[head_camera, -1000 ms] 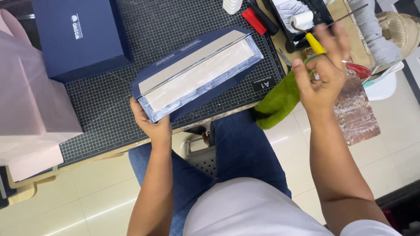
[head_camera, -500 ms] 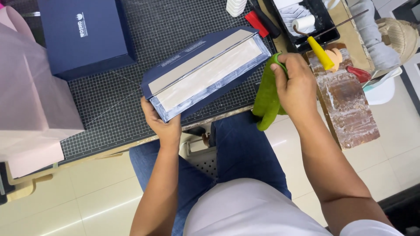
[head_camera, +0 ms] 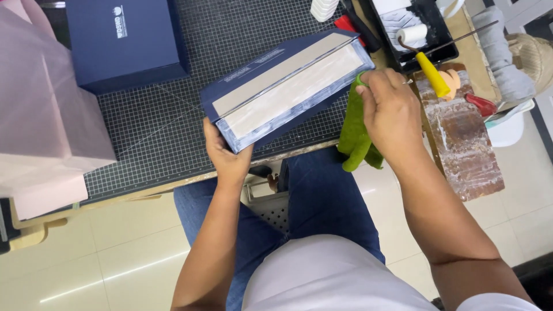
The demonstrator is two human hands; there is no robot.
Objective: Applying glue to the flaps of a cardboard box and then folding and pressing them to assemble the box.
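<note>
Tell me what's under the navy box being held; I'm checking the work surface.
Under the navy box lies a black gridded cutting mat; the left hand grips its near corner. The mat beneath the box is hidden.

Cutting mat [head_camera: 144,132] lies on the table, in front of the seated person; long open box [head_camera: 285,86] sits on the mat, slanting from near left to far right; left hand [head_camera: 226,155] grips its near-left corner at the mat's front edge; right hand [head_camera: 391,112] is at the box's right end, pressing a cloth [head_camera: 356,135] against it, the cloth hanging down over the table edge; closed box [head_camera: 124,43] stands behind and left of the open one, on the mat; stacked sheets [head_camera: 46,126] lie at far left, overlapping the mat; tray [head_camera: 443,55] sits behind right, a roller [head_camera: 423,55] in it with the handle sticking out over the near rim; stained board [head_camera: 464,144] lies right of the cloth.
</note>
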